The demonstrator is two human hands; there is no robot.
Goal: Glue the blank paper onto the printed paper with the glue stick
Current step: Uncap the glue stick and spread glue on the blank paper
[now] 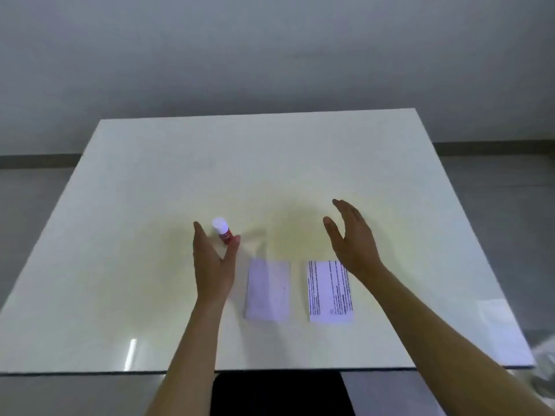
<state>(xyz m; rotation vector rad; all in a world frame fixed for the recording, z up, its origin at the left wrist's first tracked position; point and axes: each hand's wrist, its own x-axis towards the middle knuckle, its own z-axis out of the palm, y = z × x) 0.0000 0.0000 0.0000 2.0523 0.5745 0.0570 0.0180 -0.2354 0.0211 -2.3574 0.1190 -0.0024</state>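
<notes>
A red glue stick point(222, 231) with a white cap stands upright on the white table point(150, 190). My left hand point(213, 265) is open around it, thumb and fingers on either side, with a small gap to the stick. The blank paper point(268, 289) lies flat just right of that hand. Further right lies the printed paper point(329, 291), covered in lines of text. My right hand point(351, 238) hovers open above the printed paper's far right corner and holds nothing.
The table's near edge point(270, 370) runs just below the papers. A dark object point(279, 394) sits under that edge. Something pale and crumpled point(545, 355) shows at the right border. Grey wall and floor lie beyond the table.
</notes>
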